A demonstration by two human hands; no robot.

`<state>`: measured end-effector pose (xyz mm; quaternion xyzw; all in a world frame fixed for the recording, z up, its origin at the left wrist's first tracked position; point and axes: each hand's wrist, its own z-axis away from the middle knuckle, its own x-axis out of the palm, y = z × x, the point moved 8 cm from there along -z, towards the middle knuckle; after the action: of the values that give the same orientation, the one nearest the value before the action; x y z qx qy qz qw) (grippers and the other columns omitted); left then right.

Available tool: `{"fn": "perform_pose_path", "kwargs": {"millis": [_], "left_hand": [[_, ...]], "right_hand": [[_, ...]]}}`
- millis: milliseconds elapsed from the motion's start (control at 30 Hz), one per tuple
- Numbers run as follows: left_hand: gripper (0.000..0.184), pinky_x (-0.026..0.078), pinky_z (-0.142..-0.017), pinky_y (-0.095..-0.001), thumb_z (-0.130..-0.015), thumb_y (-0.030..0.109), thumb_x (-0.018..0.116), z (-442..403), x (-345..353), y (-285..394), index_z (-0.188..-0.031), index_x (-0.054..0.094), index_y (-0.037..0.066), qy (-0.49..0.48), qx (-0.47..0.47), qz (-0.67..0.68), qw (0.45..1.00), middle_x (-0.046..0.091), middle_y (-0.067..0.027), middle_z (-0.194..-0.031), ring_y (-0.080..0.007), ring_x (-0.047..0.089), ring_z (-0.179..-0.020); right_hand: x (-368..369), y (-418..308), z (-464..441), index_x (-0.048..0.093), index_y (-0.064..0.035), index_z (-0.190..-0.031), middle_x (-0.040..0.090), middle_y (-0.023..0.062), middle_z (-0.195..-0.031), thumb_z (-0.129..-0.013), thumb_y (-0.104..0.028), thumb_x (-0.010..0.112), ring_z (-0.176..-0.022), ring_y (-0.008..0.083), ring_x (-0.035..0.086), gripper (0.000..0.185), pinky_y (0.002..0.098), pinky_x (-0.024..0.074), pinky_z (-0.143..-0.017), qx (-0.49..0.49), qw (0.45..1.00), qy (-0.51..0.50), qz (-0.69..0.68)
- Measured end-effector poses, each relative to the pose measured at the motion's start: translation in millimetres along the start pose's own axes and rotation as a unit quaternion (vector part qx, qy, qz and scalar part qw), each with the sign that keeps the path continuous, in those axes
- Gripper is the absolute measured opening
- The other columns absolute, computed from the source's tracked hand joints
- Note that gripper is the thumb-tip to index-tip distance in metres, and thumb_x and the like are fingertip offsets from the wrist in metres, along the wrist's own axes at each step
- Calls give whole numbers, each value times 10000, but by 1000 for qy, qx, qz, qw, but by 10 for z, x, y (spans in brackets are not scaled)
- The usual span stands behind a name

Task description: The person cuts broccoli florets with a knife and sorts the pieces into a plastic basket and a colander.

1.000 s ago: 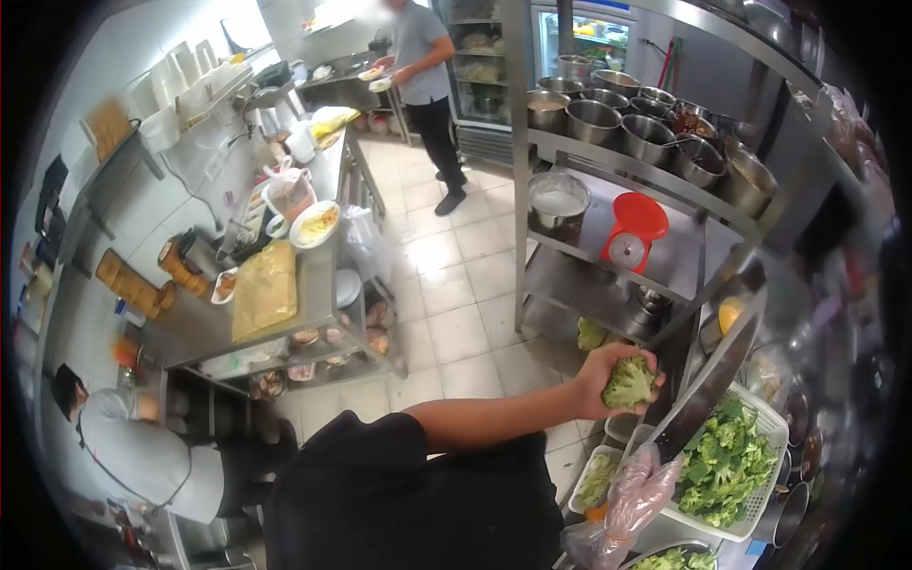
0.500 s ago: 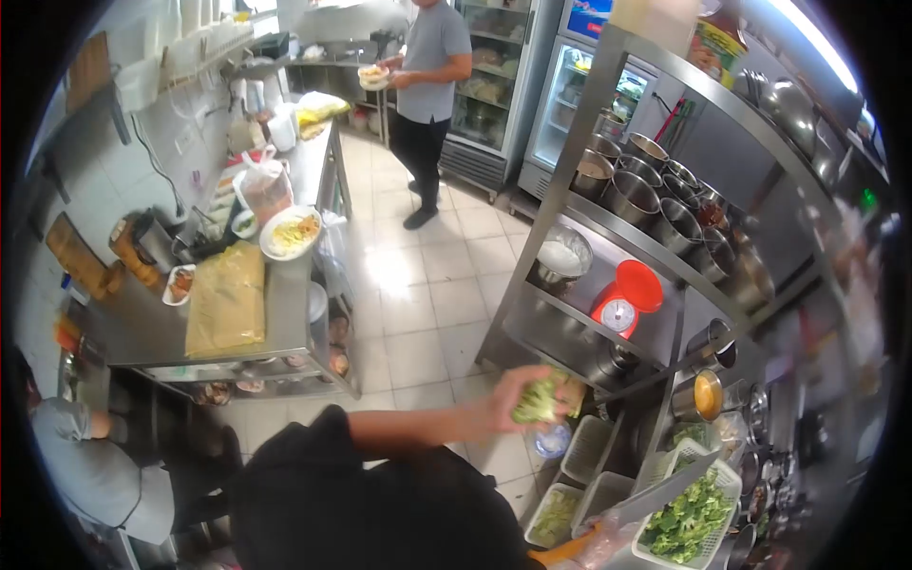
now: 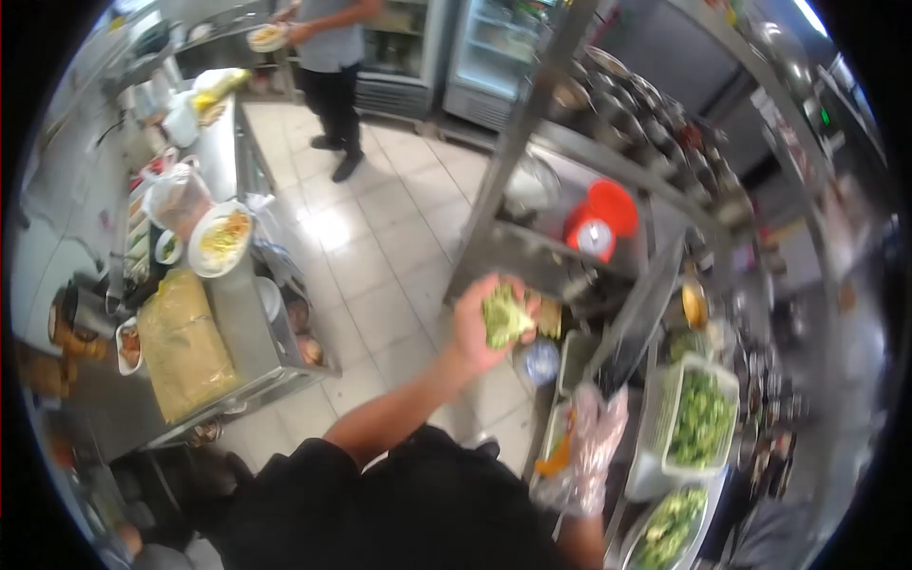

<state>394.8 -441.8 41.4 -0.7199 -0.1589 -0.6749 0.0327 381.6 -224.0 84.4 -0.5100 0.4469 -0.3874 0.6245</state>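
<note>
My left hand point(image 3: 482, 323) is closed around a piece of pale green vegetable point(image 3: 503, 318), held out over the floor in the middle of the view. My right hand point(image 3: 591, 446) wears a clear plastic glove and grips a knife point(image 3: 635, 328) with a long, broad blade pointing up and away. An orange item point(image 3: 555, 460) shows beside the glove; I cannot make out what it is. Just right of the glove stands a white basket point(image 3: 673, 456) of chopped green vegetable point(image 3: 703, 423). Nearer to me, a second container holds more cut green pieces point(image 3: 673, 532).
At right, a metal shelf rack point(image 3: 494, 209) carries several pots and a red kitchen scale point(image 3: 594, 236). On the left stands a steel table point(image 3: 261, 332) with a wrapped package point(image 3: 185, 347) and a white bowl point(image 3: 220, 266). A person point(image 3: 331, 76) stands at the back holding a bowl.
My view has swung to the right. The gloved right hand with the knife has risen, its blade turning more upright. My left hand still holds the vegetable piece.
</note>
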Motion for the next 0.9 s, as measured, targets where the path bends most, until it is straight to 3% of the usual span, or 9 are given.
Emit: {"fn": "perform_pose_path", "kwargs": {"millis": [100,167,300,400,500,633,700,733,900], "left_hand": [[418,442,-600,-393,-901,486,489,-83,529,-191,-873,560,75,-63,-3,-19,998,542,-129,-870,-245,524,-777],[412,432,-657,-340,-929,489,426,-45,805,-433,-904,533,92,-71,-17,-62,995,500,-80,-838,-217,495,-796],[410,458,-673,-330,-938,461,423,200,1168,-993,-882,532,70,-6,3,-115,993,525,-67,-809,-205,540,-801],[404,448,-894,-313,-943,410,450,380,1271,-1523,-813,564,45,0,16,-160,987,546,-70,-825,-203,547,-793],[400,447,-934,-325,-938,402,460,610,1439,-2088,-803,561,39,8,-8,-148,989,544,-69,-830,-210,555,-821],[399,445,-937,-324,-937,395,462,862,1607,-2609,-812,574,33,-11,16,-157,987,548,-72,-839,-215,562,-859],[399,464,-874,-330,-940,389,452,913,1595,-2774,-860,588,23,3,34,-166,985,563,-92,-856,-225,568,-882],[396,479,-767,-312,-940,382,451,943,1650,-2845,-893,588,13,-18,32,-179,983,564,-107,-854,-204,566,-834],[406,463,-656,-266,-941,398,456,1078,2052,-2946,-978,561,7,-122,76,-308,941,562,-99,-846,-147,549,-740]], "right_hand": [[81,-563,92,550,79,-1077,638,94,-740,-929,-89,612,-590,169,600,232,294,495,-561,-76,994,-11,79],[25,-789,231,478,67,-1114,599,48,-711,-969,-104,553,-580,72,509,237,230,440,-528,-310,931,-9,193],[-402,-678,445,474,76,-1115,618,66,-732,-972,-86,544,-618,74,518,227,230,445,-570,-306,946,-9,106],[-887,-840,773,476,76,-1149,672,109,-845,-962,-45,550,-702,108,587,235,268,491,-645,-343,935,4,88],[-1403,-783,1056,478,71,-1162,681,122,-881,-949,-30,567,-715,115,599,252,274,503,-666,-403,905,61,118],[-1883,-551,1254,480,57,-1159,666,101,-865,-944,-26,578,-691,102,569,251,259,492,-647,-362,928,82,40],[-2076,-535,1372,479,60,-1153,651,82,-848,-952,-29,566,-680,95,549,236,254,478,-629,-361,927,90,33],[-2143,-499,1404,478,61,-1161,651,79,-845,-958,-36,557,-681,96,547,239,255,476,-627,-361,927,89,39],[-2356,-373,1529,474,62,-1190,655,108,-827,-965,-70,549,-681,140,572,271,296,488,-645,-381,919,84,63]]}}
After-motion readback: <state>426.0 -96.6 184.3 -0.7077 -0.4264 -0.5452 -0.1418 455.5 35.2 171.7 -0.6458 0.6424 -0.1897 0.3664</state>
